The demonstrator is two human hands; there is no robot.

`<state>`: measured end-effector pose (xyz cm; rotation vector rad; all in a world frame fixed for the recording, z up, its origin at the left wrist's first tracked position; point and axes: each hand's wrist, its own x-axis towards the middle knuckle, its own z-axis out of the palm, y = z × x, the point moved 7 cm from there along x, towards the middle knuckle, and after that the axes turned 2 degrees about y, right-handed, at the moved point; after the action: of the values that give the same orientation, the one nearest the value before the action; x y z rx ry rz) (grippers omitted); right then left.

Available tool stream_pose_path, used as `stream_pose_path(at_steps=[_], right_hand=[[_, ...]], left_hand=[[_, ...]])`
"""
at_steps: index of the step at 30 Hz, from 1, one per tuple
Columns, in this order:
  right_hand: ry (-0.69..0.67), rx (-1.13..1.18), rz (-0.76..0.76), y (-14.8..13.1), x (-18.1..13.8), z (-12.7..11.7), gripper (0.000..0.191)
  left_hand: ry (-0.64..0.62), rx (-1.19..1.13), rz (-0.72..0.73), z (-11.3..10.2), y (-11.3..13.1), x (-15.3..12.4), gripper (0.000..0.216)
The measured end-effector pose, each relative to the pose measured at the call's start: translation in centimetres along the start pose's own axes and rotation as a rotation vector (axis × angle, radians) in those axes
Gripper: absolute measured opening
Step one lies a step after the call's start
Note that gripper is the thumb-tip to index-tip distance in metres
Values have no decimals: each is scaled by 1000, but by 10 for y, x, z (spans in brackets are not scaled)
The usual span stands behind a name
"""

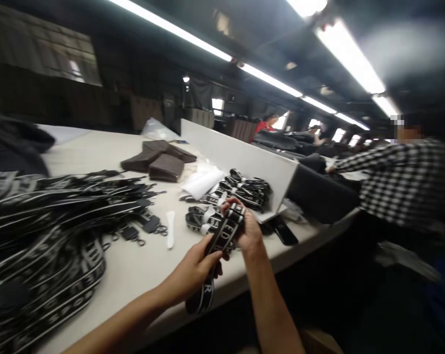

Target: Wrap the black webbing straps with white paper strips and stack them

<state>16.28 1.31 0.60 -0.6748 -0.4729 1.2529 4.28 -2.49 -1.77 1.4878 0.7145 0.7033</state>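
Apparently, fingers [212, 258] folding a lettered strap [227, 231]

The left hand [197, 265] pinches its middle, the right hand [251, 230] curls behind its top, above the desk [133, 268]; the next move probably calls for even layers. Beyond lie strap bundles [250, 191] beside a white divider [237, 152]; loose straps [60, 216] heap leftward, strip lights [170, 28] cross the dimness overhead

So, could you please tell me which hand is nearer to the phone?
Right. In view, the right hand is left of the phone; the left hand is farther left.
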Motion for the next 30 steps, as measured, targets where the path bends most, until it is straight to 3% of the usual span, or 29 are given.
stream_pose_path(at_steps=[3, 6, 9, 11, 13, 16, 18, 20, 23, 30], right_hand=[[-86, 1, 155, 11, 4, -19, 21], [-132, -10, 141, 16, 17, -29, 19], [-148, -69, 69, 25, 40, -25, 16], [-194, -214, 13, 39, 55, -16, 25], [-240, -489, -38, 63, 66, -4, 31], [-357, -1065, -198, 113, 75, 21, 13], [-433, -1324, -310, 148, 83, 38, 9], [-442, -1430, -342, 176, 97, 49, 12], [-385, -1513, -317, 196, 123, 49, 12], [-321, -1607, -299, 198, 143, 34, 4]], left_hand=[[-197, -189, -160, -3, -12, -7, 28], [-173, -185, -159, -19, -18, -3, 22], [38, -19, -31, -59, -9, 13, 14], [186, -32, 38, -101, 1, 24, 15], [356, -171, 125, -154, 9, 31, 23], [693, -364, 299, -232, 9, 30, 33], [873, -388, 360, -262, -3, 26, 36], [943, -370, 354, -270, -20, 27, 35], [910, -346, 286, -258, -43, 34, 35], [857, -343, 188, -236, -63, 44, 34]])
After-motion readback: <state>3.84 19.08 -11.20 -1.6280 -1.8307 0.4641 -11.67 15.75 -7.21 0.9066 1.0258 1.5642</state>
